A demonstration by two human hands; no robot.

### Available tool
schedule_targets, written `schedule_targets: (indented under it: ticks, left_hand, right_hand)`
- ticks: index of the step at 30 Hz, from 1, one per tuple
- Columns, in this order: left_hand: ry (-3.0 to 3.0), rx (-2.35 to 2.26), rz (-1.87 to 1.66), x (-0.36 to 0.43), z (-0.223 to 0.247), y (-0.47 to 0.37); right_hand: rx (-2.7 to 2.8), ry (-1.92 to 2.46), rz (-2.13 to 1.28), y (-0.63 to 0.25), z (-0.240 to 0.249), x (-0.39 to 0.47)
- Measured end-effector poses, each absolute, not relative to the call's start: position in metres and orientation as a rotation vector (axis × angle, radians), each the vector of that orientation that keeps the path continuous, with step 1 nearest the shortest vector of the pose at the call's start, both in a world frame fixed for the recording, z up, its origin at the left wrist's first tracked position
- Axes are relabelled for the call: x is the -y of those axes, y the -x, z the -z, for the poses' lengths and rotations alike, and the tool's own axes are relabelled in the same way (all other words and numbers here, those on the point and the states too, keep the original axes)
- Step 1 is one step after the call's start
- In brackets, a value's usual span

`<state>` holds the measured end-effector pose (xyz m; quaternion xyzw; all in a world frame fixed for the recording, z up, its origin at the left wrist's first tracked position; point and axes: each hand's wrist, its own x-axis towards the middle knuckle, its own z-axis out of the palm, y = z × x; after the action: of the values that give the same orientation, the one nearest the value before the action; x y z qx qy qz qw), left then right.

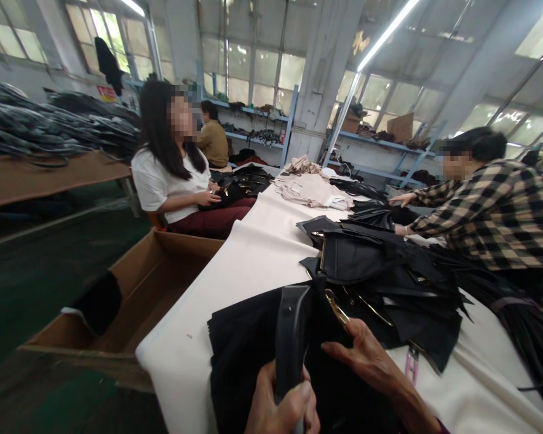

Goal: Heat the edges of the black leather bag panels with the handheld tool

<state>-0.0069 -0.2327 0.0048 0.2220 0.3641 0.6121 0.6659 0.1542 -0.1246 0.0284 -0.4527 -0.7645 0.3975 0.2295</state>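
Observation:
My left hand (284, 402) is closed around a stiff, black, curved strap-like piece (292, 337), held upright with its top end bent over. Behind it spreads a black fabric bag piece (242, 337) with a zigzag-cut edge. My right hand (366, 355) is at this fabric's right side, its thumb and forefinger bent against the black material. The forefinger meets a gold metal zip part (337, 307); the other fingers are largely hidden. Just beyond lies a pile of black bag pieces (366, 256) with gold zips. A small pink tool (411, 364) lies beside my right wrist.
An open cardboard box (140, 301) stands left of the white-covered table (203, 289). A seated person in a white top (156, 175) works on the left; another in a checked shirt (502, 217) leans in from the right. Beige pieces (312, 190) and black strips (520, 325) lie on the table.

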Motion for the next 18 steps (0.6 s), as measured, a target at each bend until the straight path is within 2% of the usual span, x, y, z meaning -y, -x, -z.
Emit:
schedule_targets:
  ticks: [6,8,10,12,15,18]
  left_hand:
    - [-0.639,-0.83,-1.563,0.228,-0.011,0.03]
    - [-0.643,-0.842,-1.584,0.23,-0.012,0.035]
    - [-0.635,-0.842,-1.61,0.233,-0.01,0.036]
    - [-0.607,-0.843,-1.634,0.236,-0.006,0.037]
    - [-0.567,-0.846,-1.616,0.239,0.001,0.039]
    - [-0.562,-0.834,-1.572,0.241,0.005,0.043]
  right_hand:
    - [2.443,1.086,-1.017,-0.147,-0.04,0.112]
    - [2.629,0.88,-0.902,-0.13,-0.052,0.089]
    - [2.751,0.758,-0.65,-0.111,-0.059,0.066]
    - [2.741,0.854,-0.281,-0.097,-0.055,0.055]
    - [2.502,1.268,0.188,-0.092,-0.024,0.068]
    - [2.254,1.703,0.221,-0.102,0.014,0.098]
